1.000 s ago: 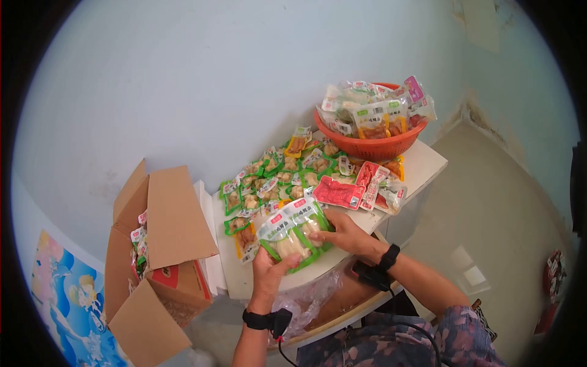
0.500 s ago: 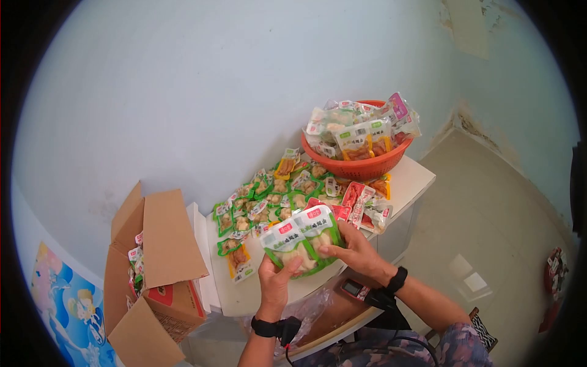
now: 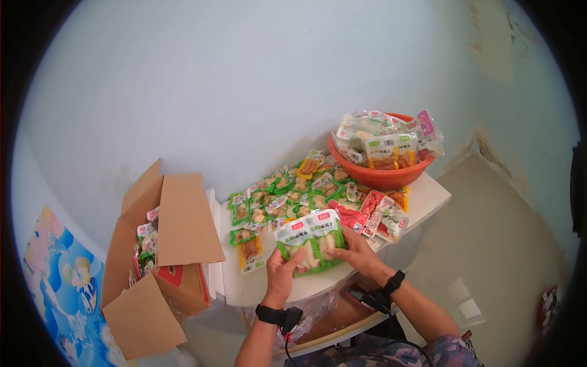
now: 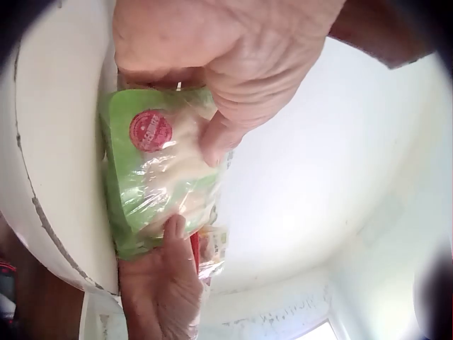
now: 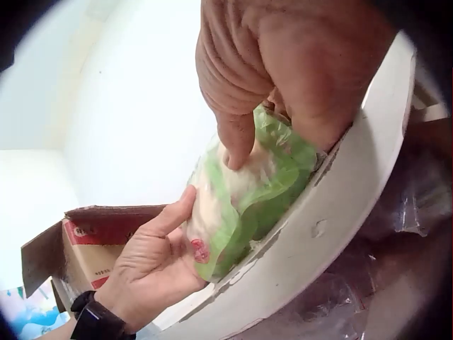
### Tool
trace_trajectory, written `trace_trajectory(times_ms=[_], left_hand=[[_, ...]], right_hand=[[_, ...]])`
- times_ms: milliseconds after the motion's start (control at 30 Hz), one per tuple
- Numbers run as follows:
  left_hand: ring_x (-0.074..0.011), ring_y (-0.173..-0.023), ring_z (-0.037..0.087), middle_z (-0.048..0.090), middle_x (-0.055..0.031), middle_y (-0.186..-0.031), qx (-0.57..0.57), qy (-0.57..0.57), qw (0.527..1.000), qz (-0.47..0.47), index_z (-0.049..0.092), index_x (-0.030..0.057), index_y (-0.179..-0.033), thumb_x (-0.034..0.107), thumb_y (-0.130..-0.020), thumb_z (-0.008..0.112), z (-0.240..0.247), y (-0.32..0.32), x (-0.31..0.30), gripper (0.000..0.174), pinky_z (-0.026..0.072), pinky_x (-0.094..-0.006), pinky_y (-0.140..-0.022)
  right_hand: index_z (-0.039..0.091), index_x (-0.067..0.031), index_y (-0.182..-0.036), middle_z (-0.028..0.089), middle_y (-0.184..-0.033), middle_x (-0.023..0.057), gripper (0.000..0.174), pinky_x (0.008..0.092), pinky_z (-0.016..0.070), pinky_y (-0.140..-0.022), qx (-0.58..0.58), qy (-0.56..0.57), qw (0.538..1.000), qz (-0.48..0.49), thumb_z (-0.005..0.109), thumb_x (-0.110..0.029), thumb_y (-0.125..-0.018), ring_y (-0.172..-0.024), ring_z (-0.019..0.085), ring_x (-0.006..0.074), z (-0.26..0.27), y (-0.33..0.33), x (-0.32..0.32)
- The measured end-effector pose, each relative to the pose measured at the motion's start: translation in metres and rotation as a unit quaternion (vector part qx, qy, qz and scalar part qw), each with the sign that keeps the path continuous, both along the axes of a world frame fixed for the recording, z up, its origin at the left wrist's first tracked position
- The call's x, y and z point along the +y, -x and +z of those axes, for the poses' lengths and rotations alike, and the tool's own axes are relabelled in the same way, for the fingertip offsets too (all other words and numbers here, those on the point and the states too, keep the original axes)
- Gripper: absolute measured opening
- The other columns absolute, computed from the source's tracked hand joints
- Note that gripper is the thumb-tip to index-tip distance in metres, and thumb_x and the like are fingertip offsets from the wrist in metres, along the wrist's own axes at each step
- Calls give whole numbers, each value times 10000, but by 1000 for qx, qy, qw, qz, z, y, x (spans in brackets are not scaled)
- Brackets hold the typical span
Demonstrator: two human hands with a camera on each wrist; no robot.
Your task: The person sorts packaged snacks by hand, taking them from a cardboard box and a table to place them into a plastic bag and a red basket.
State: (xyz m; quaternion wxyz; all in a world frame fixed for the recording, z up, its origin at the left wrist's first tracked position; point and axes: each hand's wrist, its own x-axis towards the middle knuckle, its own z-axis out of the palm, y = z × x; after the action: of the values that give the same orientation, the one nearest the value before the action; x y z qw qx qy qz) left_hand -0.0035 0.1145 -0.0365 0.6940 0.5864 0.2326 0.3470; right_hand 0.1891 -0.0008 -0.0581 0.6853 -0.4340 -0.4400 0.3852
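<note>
Two joined green-and-white vacuum food packets (image 3: 310, 229) with pale pieces inside are held between both hands over the table's front edge. My left hand (image 3: 282, 275) grips the left side, its thumb on the clear front. On the opposite side my right hand (image 3: 362, 254) pinches the packets, thumb also in front and the other fingers mostly behind. A round red mark shows on the packet (image 4: 159, 170) in the left wrist view. Both thumbs press the clear film of the packet (image 5: 244, 191) in the right wrist view. Just beyond lie red packets (image 3: 373, 211).
Rows of small green packets (image 3: 260, 216) cover the back of the white table (image 3: 238, 295). An orange basket (image 3: 382, 177) heaped with packets stands at the back right. On the left an open cardboard box (image 3: 189, 217) holds more packets. Crumpled clear plastic (image 3: 312, 315) lies below the table edge.
The packets, tilted a second ago, are now held more level and face-on, slightly nearer my body. Both hands keep their grip. The head view has shifted a little.
</note>
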Motion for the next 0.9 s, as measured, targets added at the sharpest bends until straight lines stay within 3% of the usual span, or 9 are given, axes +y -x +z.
trace_trajectory(times_ms=[133,233,433,567,900], left_hand=[[-115,-994,691,711,-25,-1183,22,-6,1000,-3,585,86,-1336,134,-924,774,-2,6,-2,456,574,-258,-739],[-134,-1049,681,689,-46,-1236,-29,-8,999,-27,554,66,-1362,116,-901,790,0,7,-12,520,577,-286,-833],[-164,-1151,647,655,-82,-1290,-32,-20,999,-25,539,7,-1356,75,-889,788,-2,7,-12,533,551,-334,-978],[-152,-1140,647,670,-77,-1265,-32,-44,998,-9,556,-12,-1337,85,-890,796,-3,8,-16,516,534,-315,-991],[-153,-1186,629,646,-79,-1316,-47,-95,994,-37,500,3,-1400,45,-884,802,-8,4,-13,600,528,-330,-1015]], right_hand=[[480,-8,-1412,580,-1343,67,586,333,424,-1101,-11,1,1000,18,769,-44,-904,-1268,538,154,6,1,-2],[474,-14,-1411,576,-1354,66,574,337,424,-1110,1,5,1000,31,760,-42,-913,-1285,530,150,11,2,-5],[426,-9,-1476,547,-1420,74,652,346,406,-1142,8,3,999,46,748,-17,-909,-1331,510,158,20,4,-8],[383,-2,-1523,526,-1460,83,709,356,395,-1159,-1,4,999,43,739,-3,-910,-1360,496,170,19,5,-9],[417,-8,-1480,565,-1399,82,656,351,431,-1125,24,3,999,36,749,-23,-915,-1309,540,171,13,5,-7]])
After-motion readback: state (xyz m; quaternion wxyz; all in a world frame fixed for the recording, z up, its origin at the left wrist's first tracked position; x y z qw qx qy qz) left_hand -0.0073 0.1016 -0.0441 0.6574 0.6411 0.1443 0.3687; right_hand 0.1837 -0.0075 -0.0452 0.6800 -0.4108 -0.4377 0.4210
